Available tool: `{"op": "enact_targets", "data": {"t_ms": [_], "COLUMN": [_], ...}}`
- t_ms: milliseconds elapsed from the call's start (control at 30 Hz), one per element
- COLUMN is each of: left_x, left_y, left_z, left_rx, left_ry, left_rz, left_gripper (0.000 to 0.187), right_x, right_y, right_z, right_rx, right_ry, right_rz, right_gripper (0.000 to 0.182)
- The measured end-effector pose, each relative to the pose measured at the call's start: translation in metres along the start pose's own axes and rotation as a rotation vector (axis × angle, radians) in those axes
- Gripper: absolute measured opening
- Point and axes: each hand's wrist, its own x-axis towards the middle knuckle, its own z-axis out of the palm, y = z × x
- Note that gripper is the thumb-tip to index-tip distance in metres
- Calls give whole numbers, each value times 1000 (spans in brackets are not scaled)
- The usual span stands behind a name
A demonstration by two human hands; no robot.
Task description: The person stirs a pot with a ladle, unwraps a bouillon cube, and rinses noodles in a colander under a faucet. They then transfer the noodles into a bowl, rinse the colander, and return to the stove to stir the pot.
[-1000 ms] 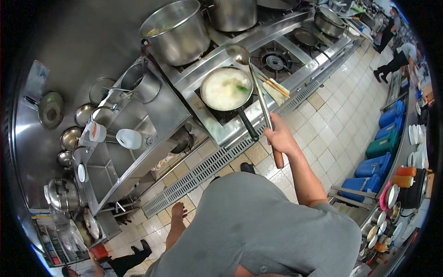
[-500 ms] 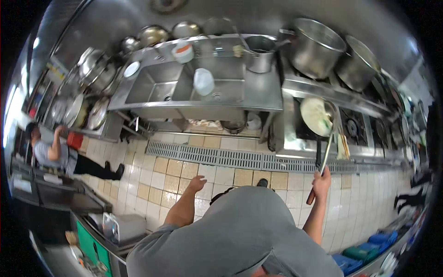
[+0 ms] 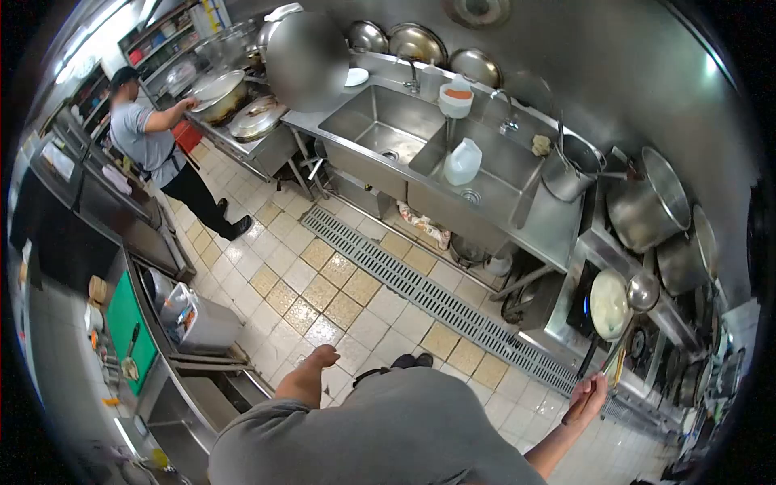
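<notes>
My right hand (image 3: 588,398) is at the front of the stove, its fingers round the handle end of a metal ladle (image 3: 643,291). The ladle's bowl is over the right rim of a frying pan (image 3: 609,305) holding a pale, creamy food. The pan sits on a burner with a blue flame showing at its left, and its black handle (image 3: 587,360) points toward my right hand. Over the tiled floor hangs my left hand (image 3: 323,356), holding nothing, its fingers loosely extended.
A double sink (image 3: 388,121) with a plastic jug (image 3: 463,162) stands ahead, and large pots (image 3: 647,202) stand behind the pan. A floor grate (image 3: 420,283) runs along the front. At left, a co-worker (image 3: 149,133) touches a wide pot (image 3: 218,97). A green board (image 3: 133,331) lies lower left.
My view has turned left, bringing the co-worker and green board further into sight. The ladle's bowl has moved from inside the pan to its right rim. My left hand stays low and free.
</notes>
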Motion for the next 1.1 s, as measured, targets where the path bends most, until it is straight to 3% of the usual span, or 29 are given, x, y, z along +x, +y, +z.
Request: {"op": "enact_targets", "data": {"t_ms": [33, 67, 100, 133, 167, 200, 233, 267, 367, 400, 433, 467, 500, 567, 600, 667, 700, 767, 800, 900, 967, 1033, 1100], "left_x": [6, -27, -21, -26, -21, -23, -27, -30, -55, -47, -34, -17, -5, 2, 11, 25, 12, 32, 26, 17, 16, 15, 18], "left_y": [-1, 43, 50, 48, 52, 60, 68, 79, 102, 88, 67, 38, 14, -18, -41, -65, -65, -113, -122, -162, -207, -240, -268], "left_z": [6, -20, -17, -16, -17, -23, -31, -42, -79, -82, -80, -73, -74, -86, -90, -114, -134, -147, -166, -215, -239, -265, -286], "left_rx": [6, 35, -97, -206, -302, -174, -42, -136, -241, -291, -289, -183, -74, -76, -170, -390, -514, -486, -515, -332, -328, -238, -375], "left_ry": [40, -20, 24, 58, 27, 116, 187, 184, 236, 231, 234, 239, 246, 149, 118, 57, 26, 176, 157, 165, 133, 160, 161], "left_rz": [14, -97, -81, -75, -73, 15, 107, 88, 12, -29, -24, -7, 18, -81, -151, -309, -406, -229, -242, -162, -186, -202, -277], "left_gripper": [54, 54, 53, 52, 51, 50, 49, 50, 52, 53, 53, 53, 53, 54, 55, 56, 56, 57, 57, 56, 57, 58, 56], "right_x": [16, 46, 80, 102, 121, 123, 118, 92, 69, 46, 14, 2, -13, -37, -47, -69, -81, -82, -81, -78, -44, -45, -55], "right_y": [-2, 5, 21, 39, 61, 81, 97, 104, 166, 179, 183, 198, 208, 223, 231, 249, 263, 301, 317, 364, 433, 459, 471], "right_z": [-9, -24, -34, -28, -25, -1, 17, 65, 102, 126, 161, 163, 169, 191, 204, 231, 247, 263, 275, 298, 265, 236, 217], "right_rx": [-11, -129, -236, -710, -646, -583, -353, -182, -63, 24, 96, 92, 105, 87, 85, 176, 83, 161, 190, 148, 87, 22, -334], "right_ry": [-28, -36, -31, 27, 60, 110, 12, 12, -69, -172, -95, -228, -224, -245, -255, -332, -285, -326, -296, -154, -123, -98, -43], "right_rz": [1, 2, 8, -112, -115, -103, -27, -7, 149, 252, 346, 474, 458, 741, 708, 960, 933, 1083, 1177, 1064, 1015, 954, 858], "right_gripper": [31, 32, 33, 26, 20, 14, 6, 4, 5, 5, 10, 20, 20, 28, 28, 28, 27, 25, 27, 30, 30, 31, 30]}}
